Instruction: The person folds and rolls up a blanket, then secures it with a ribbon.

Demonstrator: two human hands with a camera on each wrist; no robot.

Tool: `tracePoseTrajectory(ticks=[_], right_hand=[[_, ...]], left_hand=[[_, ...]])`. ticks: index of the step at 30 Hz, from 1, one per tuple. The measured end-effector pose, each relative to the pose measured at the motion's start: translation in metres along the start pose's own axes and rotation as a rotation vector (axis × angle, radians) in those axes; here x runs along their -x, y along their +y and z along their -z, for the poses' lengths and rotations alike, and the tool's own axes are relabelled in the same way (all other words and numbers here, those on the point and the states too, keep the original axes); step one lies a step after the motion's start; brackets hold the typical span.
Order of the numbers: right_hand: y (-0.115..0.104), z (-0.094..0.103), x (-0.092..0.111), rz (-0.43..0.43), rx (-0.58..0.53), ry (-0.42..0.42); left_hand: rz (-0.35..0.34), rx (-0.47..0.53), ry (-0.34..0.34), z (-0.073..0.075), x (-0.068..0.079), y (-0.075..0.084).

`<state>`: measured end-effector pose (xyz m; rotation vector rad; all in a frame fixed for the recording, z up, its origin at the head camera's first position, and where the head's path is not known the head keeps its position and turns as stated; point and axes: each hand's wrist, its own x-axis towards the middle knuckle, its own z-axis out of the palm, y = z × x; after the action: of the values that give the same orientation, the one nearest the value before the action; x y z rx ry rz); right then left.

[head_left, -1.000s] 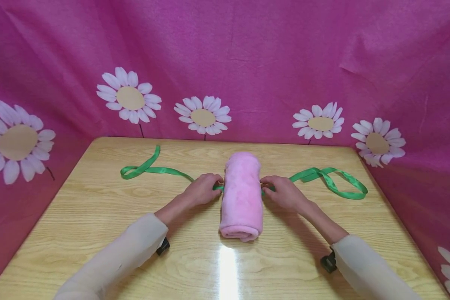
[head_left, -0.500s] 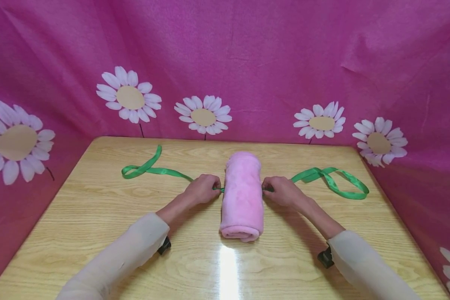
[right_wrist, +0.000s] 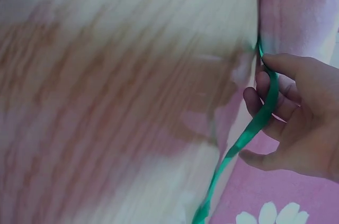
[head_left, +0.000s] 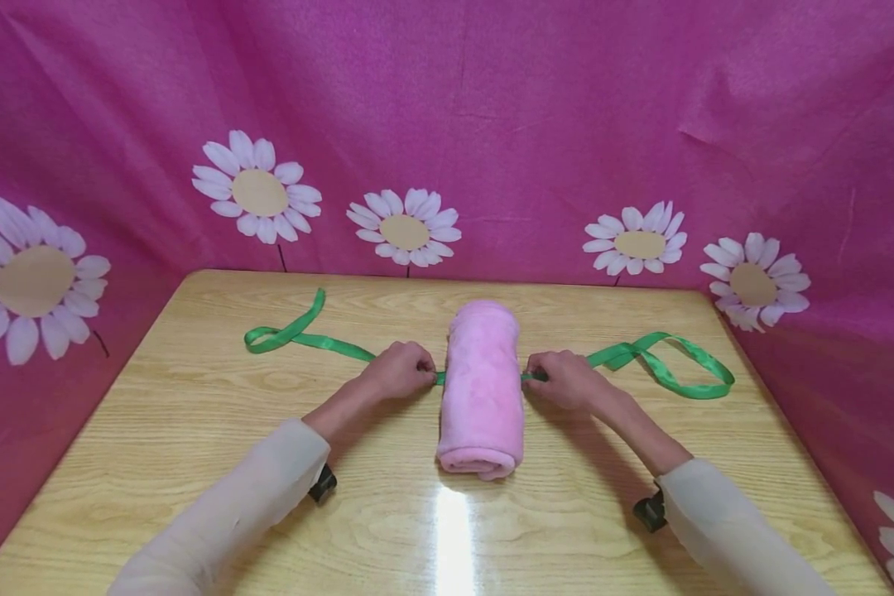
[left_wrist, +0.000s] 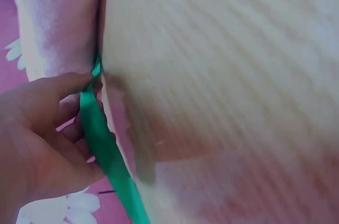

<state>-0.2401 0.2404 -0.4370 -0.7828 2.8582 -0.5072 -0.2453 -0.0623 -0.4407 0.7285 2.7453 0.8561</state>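
Observation:
A rolled pink fleece blanket (head_left: 483,389) lies lengthwise on the wooden table, its rolled end facing me. Green satin ribbon (head_left: 335,345) comes out from under both sides of the roll; the stretch beneath it is hidden. Just left of the roll, my left hand (head_left: 401,370) pinches the ribbon between thumb and fingers, as the left wrist view confirms with the ribbon (left_wrist: 103,142) trailing past the palm. On the other side my right hand (head_left: 566,379) pinches the ribbon (right_wrist: 260,121) close to the blanket, its other fingers loosely bent.
The wooden table (head_left: 194,463) carries the loose ribbon tails, one curled at the left and one looped at the right. Behind and beside it hangs a magenta cloth (head_left: 521,124) printed with white daisies. Light glares off the table's front middle.
Both hands have closed their pinch on the ribbon. The left hand has drawn slightly away from the roll, and the left tail has shifted a little right. The blanket stays in place.

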Motion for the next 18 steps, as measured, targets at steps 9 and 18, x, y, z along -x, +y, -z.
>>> tracePoseTrajectory(ticks=[9, 18], right_hand=[[0.006, 0.013, 0.007, -0.056, -0.069, -0.04], [0.012, 0.031, 0.016, -0.073, -0.125, -0.067]], left_hand=[[-0.035, 0.157, -0.13, 0.024, 0.005, -0.012], [0.024, 0.298, -0.246, 0.042, 0.01, -0.019]])
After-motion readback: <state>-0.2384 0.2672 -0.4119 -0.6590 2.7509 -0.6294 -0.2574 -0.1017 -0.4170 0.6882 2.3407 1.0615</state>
